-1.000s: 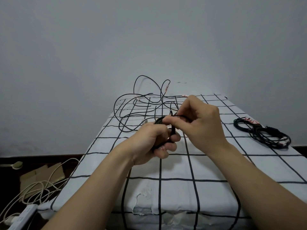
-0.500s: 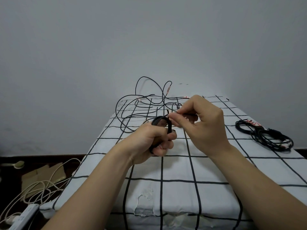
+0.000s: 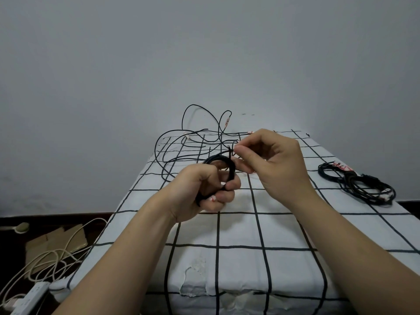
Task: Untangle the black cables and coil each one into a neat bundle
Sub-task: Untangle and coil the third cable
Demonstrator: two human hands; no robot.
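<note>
My left hand (image 3: 204,189) grips a small coil of black cable (image 3: 223,161) above the middle of the checked table (image 3: 238,228). My right hand (image 3: 270,160) pinches the free end of that cable just above the coil. Behind my hands, a loose tangle of black cables (image 3: 193,142) sprawls over the table's far end, and some loops stand up against the wall. Two coiled black bundles (image 3: 356,185) lie at the table's right edge.
A white cloth with black grid lines covers the table, and a grey wall (image 3: 204,53) stands right behind it. On the dark floor at the left lie white cords (image 3: 45,258), a power strip (image 3: 29,296) and flat cardboard (image 3: 54,244).
My right hand has lifted and drawn the cable end up and to the right of the coil. My left hand keeps its hold and has risen slightly.
</note>
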